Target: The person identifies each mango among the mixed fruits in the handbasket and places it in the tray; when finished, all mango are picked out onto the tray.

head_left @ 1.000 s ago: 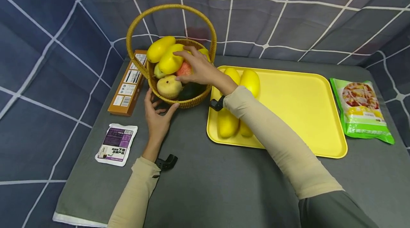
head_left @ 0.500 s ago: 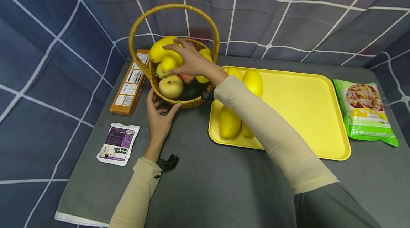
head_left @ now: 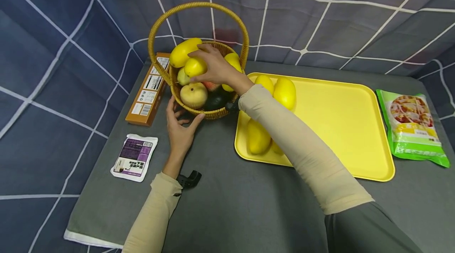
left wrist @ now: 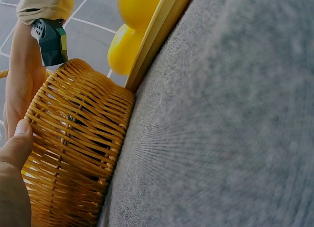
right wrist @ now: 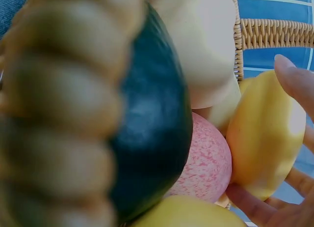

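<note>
A woven basket (head_left: 213, 115) with a tall hoop handle holds several fruits. My right hand (head_left: 213, 67) reaches inside, thumb and fingers around a yellow mango (right wrist: 267, 133); the hand covers part of it in the head view. Close by lie another mango (head_left: 183, 52), a pale round fruit (head_left: 193, 96), a dark green avocado-like fruit (right wrist: 157, 119) and a pinkish speckled fruit (right wrist: 208, 158). At the basket's front left, my left hand (head_left: 180, 136) holds its outer side. The left wrist view shows the thumb (left wrist: 19, 141) against the wicker near the rim; the other fingers are hidden there.
A yellow tray (head_left: 337, 126) bearing several mangoes (head_left: 258, 136) stands right of the basket, partly under my right forearm. Farther right lies a green food packet (head_left: 412, 126). On the left are an orange-brown box (head_left: 147, 91) and a white-purple pouch (head_left: 135, 157).
My right hand has moved left over the mango, its fingers now around it. The left hand keeps its place on the basket. The head view has shifted slightly.
</note>
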Available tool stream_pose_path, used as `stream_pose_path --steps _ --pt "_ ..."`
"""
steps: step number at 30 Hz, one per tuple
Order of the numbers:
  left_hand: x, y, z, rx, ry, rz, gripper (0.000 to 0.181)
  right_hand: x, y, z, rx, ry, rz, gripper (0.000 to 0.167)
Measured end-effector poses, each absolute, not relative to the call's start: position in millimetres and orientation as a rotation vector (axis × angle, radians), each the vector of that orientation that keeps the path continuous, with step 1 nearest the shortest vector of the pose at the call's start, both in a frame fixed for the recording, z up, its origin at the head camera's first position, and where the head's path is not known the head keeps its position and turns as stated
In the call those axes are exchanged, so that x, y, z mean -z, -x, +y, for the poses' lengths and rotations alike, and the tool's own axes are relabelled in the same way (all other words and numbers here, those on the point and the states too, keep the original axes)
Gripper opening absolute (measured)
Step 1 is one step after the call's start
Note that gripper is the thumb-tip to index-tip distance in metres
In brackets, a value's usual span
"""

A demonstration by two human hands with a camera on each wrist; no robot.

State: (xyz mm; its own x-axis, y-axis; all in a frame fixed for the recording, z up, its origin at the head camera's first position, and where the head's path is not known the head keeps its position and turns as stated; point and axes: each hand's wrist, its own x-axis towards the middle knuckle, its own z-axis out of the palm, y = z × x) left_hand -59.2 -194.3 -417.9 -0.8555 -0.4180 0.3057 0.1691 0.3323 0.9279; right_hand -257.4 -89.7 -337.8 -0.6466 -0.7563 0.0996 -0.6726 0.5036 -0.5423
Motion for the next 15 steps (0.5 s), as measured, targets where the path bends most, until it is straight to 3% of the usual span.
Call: stream_pose_path --steps 15 --pt "418 60 -194 1.531 -0.217 -2.103 0.091 335 255 -73 1.095 1.350 2.631 0.063"
